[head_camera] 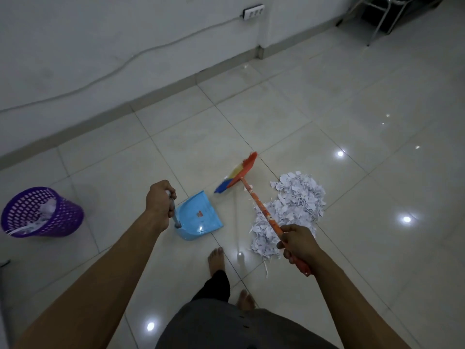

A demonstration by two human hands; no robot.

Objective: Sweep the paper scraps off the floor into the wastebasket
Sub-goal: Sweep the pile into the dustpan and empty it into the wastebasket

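1. Reaching forward and down from the lower left, the left arm is nearly straight. The left hand (161, 200) shows its back to the camera, with the fingers curled tightly round the dustpan handle (174, 212).
2. The blue dustpan (201, 217) sits on the tiled floor (251, 117). Its open mouth faces away from the person, toward the broom head (237, 176).
3. The right arm extends from the lower right. The right hand (299, 245) wraps its fingers round the orange broom shaft (261, 206) near the upper end, and a short length of shaft projects behind the hand.
4. The broom head, with red, yellow and blue bristles, lies just beyond the dustpan's mouth. The shaft slants back across the heap to the right hand.
5. The paper scraps (299, 202) form one white heap on the floor, to the right of the dustpan and near it. A few stray strips trail toward the person's bare feet (216, 260).
6. The purple lattice wastebasket (63, 217) stands at the far left, well apart from the heap, with the dustpan between the two. Some white scraps lie inside it.
7. The wall (100, 46) and its skirting (161, 96) bound the floor diagonally behind the tools. Bare tiles stretch from the broom head to the skirting and away to the right of the heap. The chair legs (377, 23) stand in the far upper right corner.
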